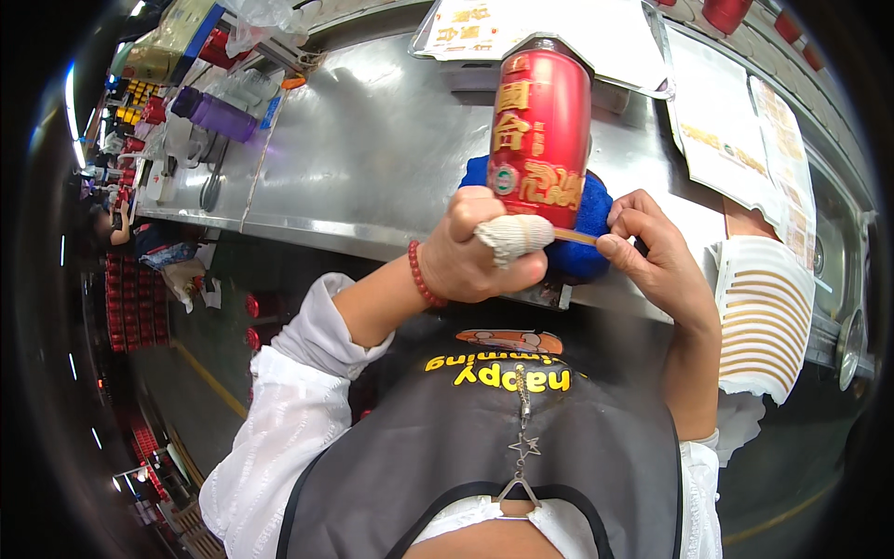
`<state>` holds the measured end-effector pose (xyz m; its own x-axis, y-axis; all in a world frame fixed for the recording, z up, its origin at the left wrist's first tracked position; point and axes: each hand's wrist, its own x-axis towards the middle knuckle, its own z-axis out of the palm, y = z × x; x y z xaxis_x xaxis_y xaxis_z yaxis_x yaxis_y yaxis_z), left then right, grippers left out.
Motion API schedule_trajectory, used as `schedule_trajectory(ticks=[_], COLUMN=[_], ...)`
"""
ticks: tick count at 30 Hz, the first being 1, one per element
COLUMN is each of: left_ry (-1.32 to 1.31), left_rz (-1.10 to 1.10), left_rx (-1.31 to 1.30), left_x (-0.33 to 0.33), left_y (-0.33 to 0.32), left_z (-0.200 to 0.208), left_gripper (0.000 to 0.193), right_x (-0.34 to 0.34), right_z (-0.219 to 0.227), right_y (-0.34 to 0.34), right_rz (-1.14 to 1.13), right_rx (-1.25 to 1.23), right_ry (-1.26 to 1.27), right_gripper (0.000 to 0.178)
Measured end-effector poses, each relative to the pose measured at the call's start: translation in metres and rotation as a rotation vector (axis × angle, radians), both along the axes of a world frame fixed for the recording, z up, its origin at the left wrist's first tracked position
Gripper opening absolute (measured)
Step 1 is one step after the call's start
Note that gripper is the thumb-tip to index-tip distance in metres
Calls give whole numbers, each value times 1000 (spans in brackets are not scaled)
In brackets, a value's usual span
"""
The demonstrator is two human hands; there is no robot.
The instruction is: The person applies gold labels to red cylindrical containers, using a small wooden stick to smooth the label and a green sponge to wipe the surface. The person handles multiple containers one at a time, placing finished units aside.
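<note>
A shiny red canister [542, 130] with gold lettering rests tilted against a blue cloth-covered support [592, 219] at the bench's near side. My left hand [480, 247] is closed at its near end. One of its fingers wears a ribbed white cover [515, 238] and presses beside the canister's lower edge. From that finger a narrow gold strip [575, 237] runs along the edge to the right. Its other end is pinched between thumb and forefinger of my right hand [656, 247]. The fingertips on the canister's far side are hidden.
A white sheet with rows of gold strips [764, 317] hangs beside my right forearm. Printed label sheets [736, 140] lie on the steel bench [363, 140]. A tray of labels [466, 28] stands behind the canister. A purple bottle [214, 114] stands far left.
</note>
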<state>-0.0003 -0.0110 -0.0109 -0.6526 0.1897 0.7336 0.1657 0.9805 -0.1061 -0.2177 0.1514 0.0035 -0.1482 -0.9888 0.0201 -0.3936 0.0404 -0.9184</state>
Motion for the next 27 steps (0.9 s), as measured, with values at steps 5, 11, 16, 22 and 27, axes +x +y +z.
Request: schedule_trajectory(ticks=[5,11,16,22,27], left_ry=[21,49,62,108,139], left_rz=[63,117,196,277,301], left_rx=[39,336,489,291,77], left_x=[5,10,25,34,28], left_y=[6,5,12,20,19], left_z=[-4,-4,-17,-25,-12], left_gripper=[20,31,42,39,30], right_x=[-1,1,6,0,0], right_z=[3,9,42,39,25], right_y=[-1,1,7,11,7], right_rz=[16,-1,46,19,18], right_rx=[16,28,-125,-9,18], right_ry=[38,18,1,-29,-29], right_gripper=[28,29,26,31,29])
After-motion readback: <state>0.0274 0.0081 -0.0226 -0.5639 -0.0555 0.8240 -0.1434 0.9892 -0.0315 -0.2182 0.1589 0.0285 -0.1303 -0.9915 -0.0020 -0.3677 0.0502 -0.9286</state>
